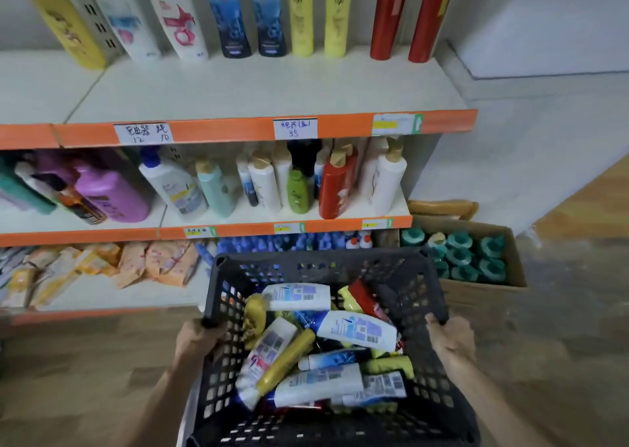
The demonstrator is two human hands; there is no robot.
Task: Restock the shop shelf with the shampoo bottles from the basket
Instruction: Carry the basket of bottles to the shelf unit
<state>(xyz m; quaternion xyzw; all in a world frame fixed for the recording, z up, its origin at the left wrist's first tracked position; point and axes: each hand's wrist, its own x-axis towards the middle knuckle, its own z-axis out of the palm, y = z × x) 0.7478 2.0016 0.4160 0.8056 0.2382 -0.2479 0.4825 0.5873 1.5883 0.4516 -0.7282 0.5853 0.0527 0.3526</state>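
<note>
Head view: dark grey perforated plastic basket [306,263] held just in front of white shop shelf with orange edge strips [238,89], level with its lower tiers. Left hand [200,337] grips the left rim, right hand [451,339] grips the right rim, fingers curled over the edge on both. Shampoo bottles [357,329] all in basket, heaped, lying flat; none in hand. Long axes mixed: white barcode-labelled ones run roughly left-right, yellow cylindrical plastic bottle [287,361] lies diagonal, near-left to far-right. Cap ends hard to tell. Step, I judge: basket at shelf, stocking not begun. Next calls for freeing one hand or setting basket down, picking a top bottle, turning it upright, standing it on bare front of upper board.
</note>
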